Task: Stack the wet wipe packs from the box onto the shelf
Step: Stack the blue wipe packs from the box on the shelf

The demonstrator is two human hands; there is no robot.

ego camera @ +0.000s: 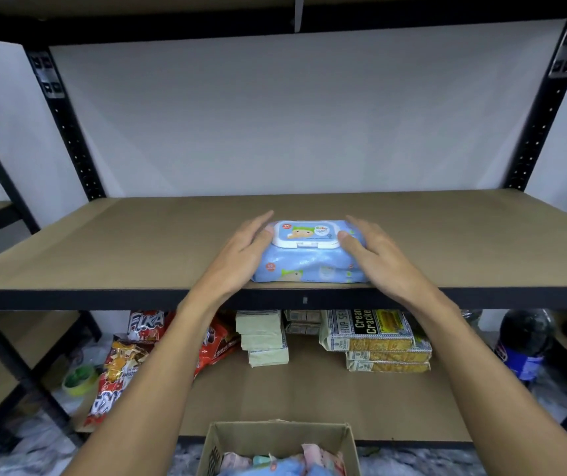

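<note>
Wet wipe pack (309, 266) lies flat on the shelf (138, 242), a wide brown fibreboard deck in a black metal frame, and sits at its front edge, about midway along. Straight below the pack, nearest the camera, is an open cardboard box (275, 438) with more soft packs inside, blue and pink. Below and right of the pack, on the lower board, lie stacked cracker packs (374, 334) printed "Cream Cracke" and "HUP SE" (the shelf edge cuts off the rest). Further right stands a dark bottle (522, 341) with a blue label. Below and left of the pack lie glossy red snack bags (124, 365). The pack itself is soft, crinkled blue film with a red "50" roundel. The left hand (244, 249) and right hand (378, 255) press its two ends with straight fingers, thumbs on top, neither closed round it. Its rigid white flip lid (306, 233) reads "Baby"
</note>
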